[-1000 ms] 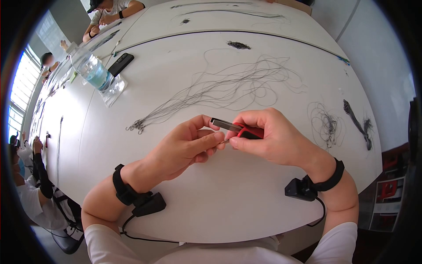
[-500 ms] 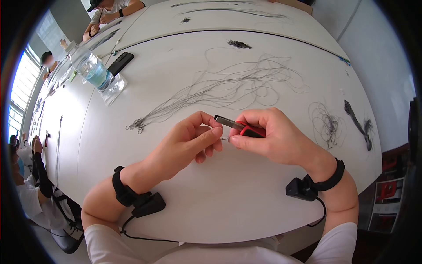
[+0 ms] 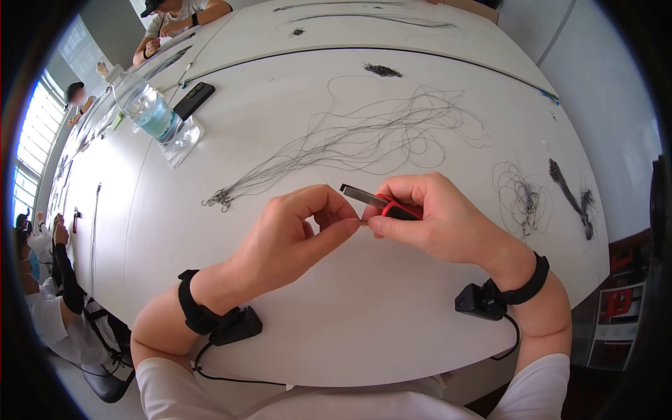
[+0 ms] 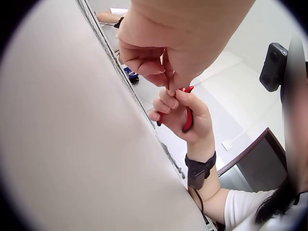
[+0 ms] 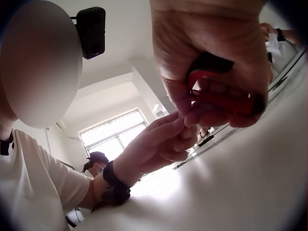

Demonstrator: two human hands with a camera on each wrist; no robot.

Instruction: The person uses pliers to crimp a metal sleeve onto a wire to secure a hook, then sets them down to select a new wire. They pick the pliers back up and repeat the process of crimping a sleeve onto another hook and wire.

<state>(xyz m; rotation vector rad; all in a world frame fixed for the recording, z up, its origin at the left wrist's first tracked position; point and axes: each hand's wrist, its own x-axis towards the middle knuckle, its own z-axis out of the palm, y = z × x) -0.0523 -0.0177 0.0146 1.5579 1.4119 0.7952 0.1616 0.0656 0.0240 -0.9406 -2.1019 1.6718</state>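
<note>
While the right hand (image 3: 437, 220) grips a red-handled metal tool (image 3: 383, 204), left hand (image 3: 290, 234) pinching thin wire (image 3: 362, 222), smooth white table (image 3: 392, 315).

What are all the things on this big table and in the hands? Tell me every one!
table: one, white, under everything.
water bottle: one, clear, far left.
flat device: one, black, beside the bottle.
long wires: loose bundle, grey, middle.
wire coil: one, grey, right side.
dark tufts: a few, black, far right.
other people: at least two, along the far left edge.
red-handled tool: one, metal tip, in the right hand.
wire piece: one, tiny, between the fingertips.
wrist cameras: two, black.
left hand: pinches the wire piece.
right hand: holds the red-handled tool.
</note>
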